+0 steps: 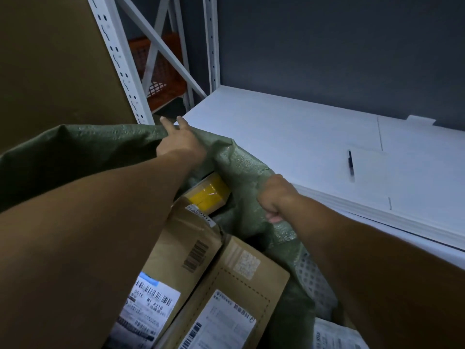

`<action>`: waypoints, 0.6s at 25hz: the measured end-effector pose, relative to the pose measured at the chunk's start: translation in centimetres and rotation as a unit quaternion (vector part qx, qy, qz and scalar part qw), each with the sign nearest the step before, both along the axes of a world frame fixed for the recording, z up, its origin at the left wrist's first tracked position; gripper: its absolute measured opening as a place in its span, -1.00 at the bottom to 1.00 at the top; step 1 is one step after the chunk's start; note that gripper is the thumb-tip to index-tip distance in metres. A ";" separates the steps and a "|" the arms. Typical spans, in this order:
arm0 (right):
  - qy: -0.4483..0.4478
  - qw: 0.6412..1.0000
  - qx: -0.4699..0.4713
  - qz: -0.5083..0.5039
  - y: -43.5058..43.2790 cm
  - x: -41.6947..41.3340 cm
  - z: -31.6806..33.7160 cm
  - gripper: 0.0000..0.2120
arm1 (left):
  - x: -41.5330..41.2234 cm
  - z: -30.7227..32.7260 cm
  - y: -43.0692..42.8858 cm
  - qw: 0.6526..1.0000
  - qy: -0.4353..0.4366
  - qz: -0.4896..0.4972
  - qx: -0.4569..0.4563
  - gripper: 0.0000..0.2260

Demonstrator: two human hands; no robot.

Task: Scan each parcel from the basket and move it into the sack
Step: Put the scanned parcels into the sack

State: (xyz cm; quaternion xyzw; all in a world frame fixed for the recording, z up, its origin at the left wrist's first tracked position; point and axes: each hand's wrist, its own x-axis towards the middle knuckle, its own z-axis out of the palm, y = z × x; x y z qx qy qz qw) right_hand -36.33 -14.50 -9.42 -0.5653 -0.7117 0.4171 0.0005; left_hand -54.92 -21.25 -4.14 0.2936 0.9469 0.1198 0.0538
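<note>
White shelving (314,137) is filling the upper right of the frame. Both hands, left hand (182,143) and right hand (275,195), are clamping their grip on the green sack's (83,149) rim at centre, parcels (226,285) lying inside below. If either grip slackens, the mouth could be collapsing over them.

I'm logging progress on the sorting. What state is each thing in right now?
Sack: mouth held open, parcels inside.
Left hand: gripping the sack's far rim.
Right hand: fist closed on the sack's near-right edge.
Cardboard parcels: lying in the sack, labels up.
Yellow-taped parcel: deepest, partly covered.
Black pen: lying on the white shelf.
</note>
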 end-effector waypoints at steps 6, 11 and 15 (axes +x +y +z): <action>-0.024 0.998 0.059 -0.009 -0.6 0.4 -0.3 -0.68 | -1.4 -1.2 -0.6 0.999 0.009 0.027 0.022 -0.48; 0.031 0.980 0.172 -0.090 0.2 1.4 4.0 -0.94 | -0.8 2.2 -1.8 0.992 -0.006 0.041 0.122 -0.64; 0.031 0.959 0.267 -0.090 0.2 2.8 10.7 -0.90 | -1.2 8.9 -2.8 0.981 0.011 0.050 0.185 -0.63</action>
